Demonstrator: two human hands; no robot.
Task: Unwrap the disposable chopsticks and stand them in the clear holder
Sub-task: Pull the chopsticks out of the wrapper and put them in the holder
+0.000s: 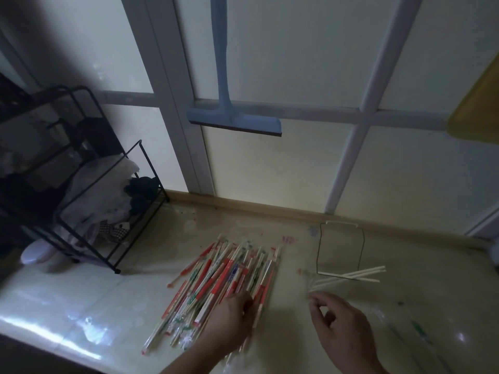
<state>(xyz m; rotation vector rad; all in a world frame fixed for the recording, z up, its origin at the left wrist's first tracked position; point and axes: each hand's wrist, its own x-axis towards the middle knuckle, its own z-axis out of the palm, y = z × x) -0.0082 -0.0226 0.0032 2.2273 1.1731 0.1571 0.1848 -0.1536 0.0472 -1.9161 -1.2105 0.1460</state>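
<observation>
Chopsticks [226,284] in red, green & white wrappers lie heaped mid-counter, fanned from the front edge toward the back wall. Left hand [232,323] rests on the near end of the heap, fingers curled down into the wrapped sticks; can't tell if it's really gripping one. Right hand [340,325] hovers just right of the heap, fingers loosely bent, nothing clearly held. Clear holder [341,249] stands near the back edge, right of the heap, hard to make out apart from its dark outline. Bare sticks [351,278] lie slanted at its base, touching it. Empty wrappers [415,330] lie toward the right edge, faint. Open counter [81,306] lies left of the heap, up to the black wire rack [89,201] in the back left corner. Blue squeegee [235,117] hangs on the window behind. Both forearms are cut off by the bottom frame edge.
</observation>
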